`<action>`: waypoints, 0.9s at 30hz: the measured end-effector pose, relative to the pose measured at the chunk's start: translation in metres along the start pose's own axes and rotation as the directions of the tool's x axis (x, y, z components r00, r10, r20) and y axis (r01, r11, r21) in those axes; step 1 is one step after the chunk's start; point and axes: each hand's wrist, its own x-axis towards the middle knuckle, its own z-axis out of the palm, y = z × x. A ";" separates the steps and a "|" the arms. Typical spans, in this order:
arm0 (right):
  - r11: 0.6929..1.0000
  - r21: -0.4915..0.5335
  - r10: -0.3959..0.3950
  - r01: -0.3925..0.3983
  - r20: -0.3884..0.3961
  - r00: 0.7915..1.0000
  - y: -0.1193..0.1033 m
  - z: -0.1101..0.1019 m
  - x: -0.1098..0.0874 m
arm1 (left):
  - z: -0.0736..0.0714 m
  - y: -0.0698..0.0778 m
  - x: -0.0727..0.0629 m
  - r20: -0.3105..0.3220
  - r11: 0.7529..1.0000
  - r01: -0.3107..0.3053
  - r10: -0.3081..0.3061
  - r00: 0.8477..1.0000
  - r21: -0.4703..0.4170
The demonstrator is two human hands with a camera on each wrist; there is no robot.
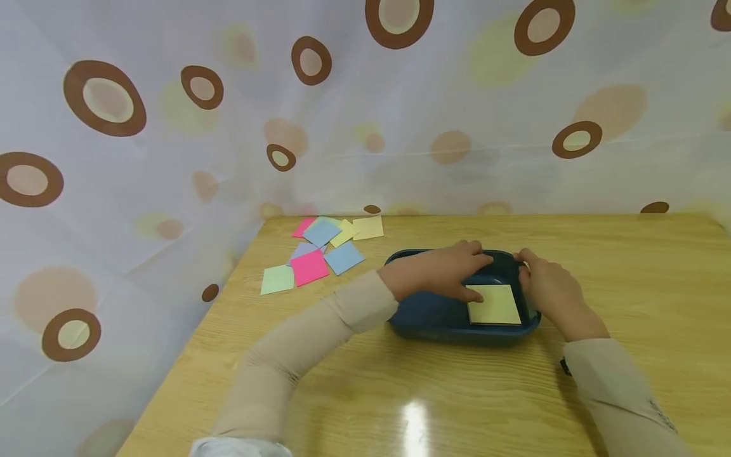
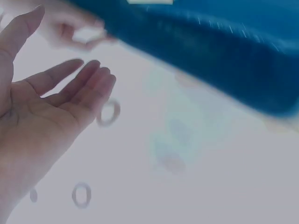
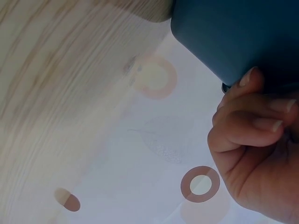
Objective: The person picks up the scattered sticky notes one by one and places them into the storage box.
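A dark blue tray (image 1: 428,312) with rounded corners is in front of me in the head view. Inside its right end is a square pale yellow paper or pad (image 1: 495,306). My right hand (image 1: 553,293) grips the tray's right end, and its curled fingers (image 3: 243,128) show at the tray edge in the right wrist view. Over the tray reaches my left hand (image 1: 442,270), its thumb tip at the pale yellow square. In the left wrist view that hand's fingers (image 2: 88,86) are relaxed and hold nothing. Whether the thumb touches the square I cannot tell.
Several loose square paper notes lie at the table's back left, among them a pink note (image 1: 309,267), a blue note (image 1: 344,258) and a pale green note (image 1: 277,279). A patterned white curtain (image 1: 342,114) borders the wooden table (image 1: 639,279) behind and at left.
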 end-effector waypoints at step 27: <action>0.998 -0.037 -0.058 0.056 -0.040 0.998 0.000 0.007 -0.001 | 0.110 -0.074 -0.228 0.304 0.600 0.734 -0.669 0.678 -0.317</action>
